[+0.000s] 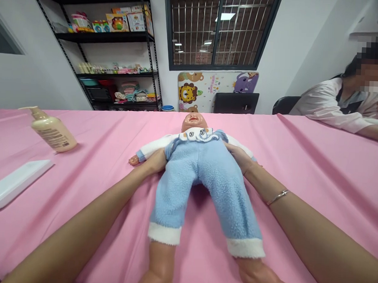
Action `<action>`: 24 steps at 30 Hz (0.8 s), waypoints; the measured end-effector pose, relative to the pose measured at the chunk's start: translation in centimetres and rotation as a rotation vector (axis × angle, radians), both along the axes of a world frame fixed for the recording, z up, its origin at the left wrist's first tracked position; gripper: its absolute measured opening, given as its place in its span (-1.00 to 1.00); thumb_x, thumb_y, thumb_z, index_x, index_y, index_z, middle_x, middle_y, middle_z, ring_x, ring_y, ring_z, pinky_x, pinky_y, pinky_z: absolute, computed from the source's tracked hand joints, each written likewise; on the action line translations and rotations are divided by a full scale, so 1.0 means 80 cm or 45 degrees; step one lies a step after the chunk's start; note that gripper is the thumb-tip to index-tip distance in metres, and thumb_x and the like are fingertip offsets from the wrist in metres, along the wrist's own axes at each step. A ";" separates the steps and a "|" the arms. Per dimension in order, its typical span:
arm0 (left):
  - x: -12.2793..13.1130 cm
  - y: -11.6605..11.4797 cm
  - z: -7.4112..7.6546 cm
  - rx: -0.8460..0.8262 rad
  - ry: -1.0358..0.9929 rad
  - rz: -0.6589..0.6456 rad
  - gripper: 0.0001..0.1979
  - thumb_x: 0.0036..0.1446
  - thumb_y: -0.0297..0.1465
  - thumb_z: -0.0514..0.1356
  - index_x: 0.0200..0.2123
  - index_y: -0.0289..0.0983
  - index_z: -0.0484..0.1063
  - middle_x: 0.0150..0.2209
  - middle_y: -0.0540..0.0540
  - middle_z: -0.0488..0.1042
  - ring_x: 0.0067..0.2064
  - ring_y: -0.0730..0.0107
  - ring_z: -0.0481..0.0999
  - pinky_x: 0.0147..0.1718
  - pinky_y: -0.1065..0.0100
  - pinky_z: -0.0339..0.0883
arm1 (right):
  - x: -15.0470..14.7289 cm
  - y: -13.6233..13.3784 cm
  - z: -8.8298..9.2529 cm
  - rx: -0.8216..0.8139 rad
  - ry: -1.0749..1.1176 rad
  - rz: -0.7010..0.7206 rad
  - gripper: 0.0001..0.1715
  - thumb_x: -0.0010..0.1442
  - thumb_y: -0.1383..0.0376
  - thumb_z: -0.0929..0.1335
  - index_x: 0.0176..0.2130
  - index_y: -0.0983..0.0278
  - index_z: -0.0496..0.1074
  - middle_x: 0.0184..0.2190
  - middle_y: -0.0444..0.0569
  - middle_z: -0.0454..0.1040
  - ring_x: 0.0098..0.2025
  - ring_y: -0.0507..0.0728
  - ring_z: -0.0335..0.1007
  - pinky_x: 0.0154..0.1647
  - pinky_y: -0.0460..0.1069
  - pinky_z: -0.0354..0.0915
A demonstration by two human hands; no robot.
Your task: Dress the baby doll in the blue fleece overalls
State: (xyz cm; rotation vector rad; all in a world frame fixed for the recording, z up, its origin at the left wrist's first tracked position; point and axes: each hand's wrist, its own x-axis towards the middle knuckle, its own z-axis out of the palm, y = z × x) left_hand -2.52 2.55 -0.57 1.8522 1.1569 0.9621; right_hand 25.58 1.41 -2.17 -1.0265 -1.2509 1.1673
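Observation:
A baby doll lies on its back, its head away from me and its bare feet towards me. It wears fleecy light-blue pants with white cuffs and a white top with an animal face. At the waist on the left side, my left hand is closed on the pants, its fingertips hidden by the cloth. My right hand grips the pants at the opposite side of the waist, fingers mostly out of sight. The doll's arms spread outward beyond both hands.
Pink cloth covers the table. On the left are a pump bottle and a white device. Shelves with toys and folded cloths stand behind, beside a monitor. Another person leans on the table at the right.

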 end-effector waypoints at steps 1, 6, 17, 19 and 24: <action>-0.002 0.002 0.000 0.059 0.100 -0.032 -0.94 -0.25 -0.36 0.16 -0.62 -0.21 0.38 -0.48 -0.05 0.47 -0.36 0.29 0.32 -0.23 0.30 0.26 | 0.003 0.000 0.000 -0.015 0.010 -0.002 -0.58 0.27 0.08 0.31 -0.04 0.34 0.39 -0.07 0.06 0.40 -0.04 0.11 0.36 0.04 0.09 0.34; -0.011 -0.004 0.011 0.260 0.318 -0.100 -0.92 -0.17 -0.42 0.09 -0.52 -0.26 0.35 -0.37 -0.07 0.44 -0.27 0.29 0.36 -0.19 0.31 0.20 | 0.021 0.003 0.020 -0.057 0.089 -0.069 -0.61 0.08 -0.01 0.37 -0.27 0.24 0.41 -0.28 0.02 0.47 -0.20 0.16 0.41 -0.08 0.05 0.38; 0.007 -0.012 -0.006 0.116 -0.103 0.582 -0.77 0.13 -0.25 0.09 -0.39 -0.31 0.35 -0.40 -0.02 0.39 -0.30 0.38 0.37 -0.25 0.36 0.19 | 0.001 0.006 0.028 -0.039 -0.139 -0.321 -0.40 -0.26 -0.11 0.47 -0.47 0.31 0.31 -0.59 -0.18 0.22 -0.55 -0.07 0.01 -0.54 -0.12 -0.05; 0.005 -0.014 -0.009 0.099 -0.087 0.630 -0.80 0.14 -0.28 0.10 -0.29 -0.31 0.35 -0.30 -0.06 0.42 -0.22 0.34 0.40 -0.17 0.33 0.22 | 0.003 0.009 0.029 -0.019 -0.147 -0.381 -0.44 -0.22 -0.08 0.46 -0.50 0.30 0.27 -0.61 -0.18 0.19 -0.56 -0.07 0.00 -0.54 -0.11 -0.05; 0.013 -0.034 0.003 0.557 0.118 0.794 -0.83 0.09 -0.38 0.19 -0.24 -0.27 0.28 -0.19 -0.09 0.36 -0.14 0.30 0.36 -0.05 0.26 0.25 | 0.008 0.038 0.039 0.232 -0.394 -0.554 -0.73 -0.01 0.16 0.39 -0.47 0.30 0.32 -0.57 -0.14 0.28 -0.52 -0.03 0.10 -0.44 -0.08 0.06</action>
